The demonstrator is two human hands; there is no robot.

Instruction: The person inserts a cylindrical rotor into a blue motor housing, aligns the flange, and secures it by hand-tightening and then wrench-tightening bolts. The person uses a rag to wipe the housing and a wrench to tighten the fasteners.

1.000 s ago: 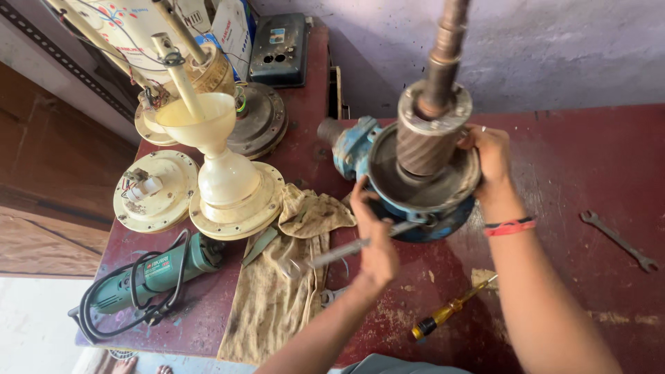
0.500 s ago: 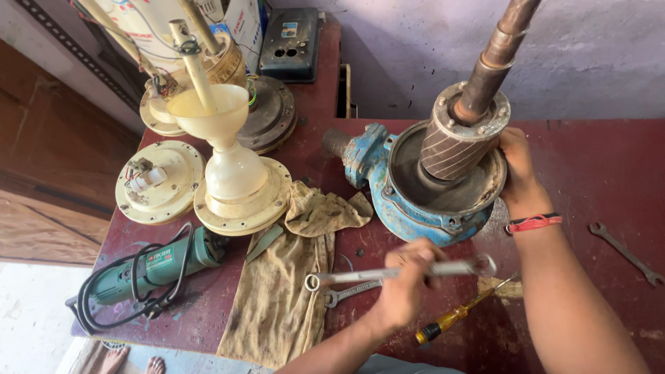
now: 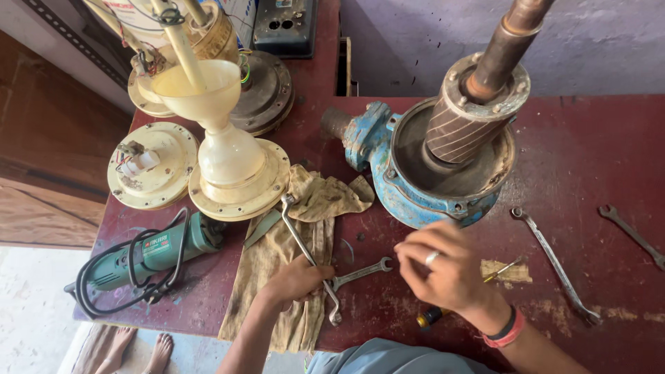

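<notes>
Dropped lower now: left hand (image 3: pixel 298 280) gripping offset spanner (image 3: pixel 305 253) over rag (image 3: pixel 291 277); right hand (image 3: pixel 447 266) off blue pump housing (image 3: pixel 415 180), loosely curled, probably empty.

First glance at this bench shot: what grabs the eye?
The blue motor housing at centre right, with a ribbed rotor and its shaft standing up out of it. On the left, cream fan motor parts and a green angle grinder near the red table's edge. In front, the left hand rests on a wrench on a dirty rag, while the right hand hovers open beside a spanner.
</notes>
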